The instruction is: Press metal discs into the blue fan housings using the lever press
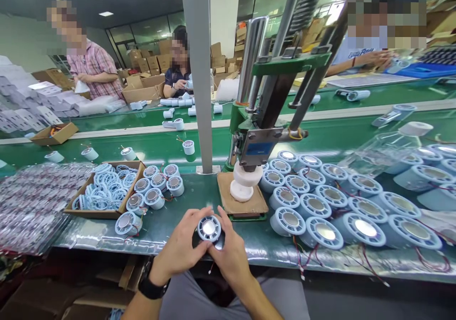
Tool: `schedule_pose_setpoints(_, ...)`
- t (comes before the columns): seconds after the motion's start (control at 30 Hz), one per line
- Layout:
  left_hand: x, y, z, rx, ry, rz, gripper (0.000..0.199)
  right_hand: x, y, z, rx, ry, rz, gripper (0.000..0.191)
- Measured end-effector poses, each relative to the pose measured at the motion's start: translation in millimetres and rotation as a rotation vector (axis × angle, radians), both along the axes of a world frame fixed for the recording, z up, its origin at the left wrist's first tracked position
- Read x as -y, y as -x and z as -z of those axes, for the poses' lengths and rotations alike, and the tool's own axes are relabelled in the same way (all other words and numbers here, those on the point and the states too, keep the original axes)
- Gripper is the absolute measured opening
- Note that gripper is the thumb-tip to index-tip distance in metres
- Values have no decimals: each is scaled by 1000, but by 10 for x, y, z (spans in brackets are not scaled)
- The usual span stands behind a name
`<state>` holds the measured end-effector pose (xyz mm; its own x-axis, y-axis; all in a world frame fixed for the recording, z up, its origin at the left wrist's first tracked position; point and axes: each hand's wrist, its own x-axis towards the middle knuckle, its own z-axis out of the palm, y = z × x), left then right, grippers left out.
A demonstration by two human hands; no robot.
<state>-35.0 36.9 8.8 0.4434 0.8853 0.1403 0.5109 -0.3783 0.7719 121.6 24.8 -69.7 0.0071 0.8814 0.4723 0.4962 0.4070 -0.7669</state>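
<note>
Between my two hands is a light blue round motor housing [209, 228] with a silver disc in its top and a ring of spokes. My left hand [183, 241], with a black watch on the wrist, curls around its left side. My right hand [230, 246] wraps its right side, and both thumbs meet at the near edge. A thin wire hangs below it. Just beyond my right hand stands a press [258, 149] with a white round pad [241, 190] on a brown board [224, 201].
Several wired blue housings [322, 232] crowd the bench on the right; a smaller group [154, 197] sits left. A cardboard box [137, 182] holds blue rings [107, 182]. Bagged parts [35, 201] lie far left. A grey post [201, 73] rises before the green conveyor [160, 142]. Co-workers sit beyond.
</note>
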Motion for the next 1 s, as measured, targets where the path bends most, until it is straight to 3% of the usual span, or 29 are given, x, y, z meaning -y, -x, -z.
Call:
schedule_pose_setpoints(0.17,56,-34,84,26,-32,-36,61,6,-10,-20,53,-11,-45,67)
schedule_pose_setpoints(0.43,20,26,-9,-25,35,11,70,7,-30,-35,68,50,-34,79)
schedule_pose_setpoints(0.6,133,-78,210,5,67,-34,60,11,-19,-3,148,1,-90,68)
schedule_pose_setpoints(0.7,172,-147,316,26,61,-115,59,36,-169,-188,292,66,-194,73)
schedule_pose_setpoints(0.77,126,-168,293,58,85,-175,60,32,-382,-569,398,45,-282,77)
schedule_pose_setpoints(0.83,4,-178,193,96,116,-236,59,-28,-660,-1197,461,-142,-261,75)
schedule_pose_setpoints(0.93,-299,-239,-30,167,95,-281,55,-303,-1081,-2393,463,-532,58,57)
schedule_pose_setpoints(1.0,-533,-346,-158,233,49,-243,54,-622,-1273,-3097,440,-647,350,55)
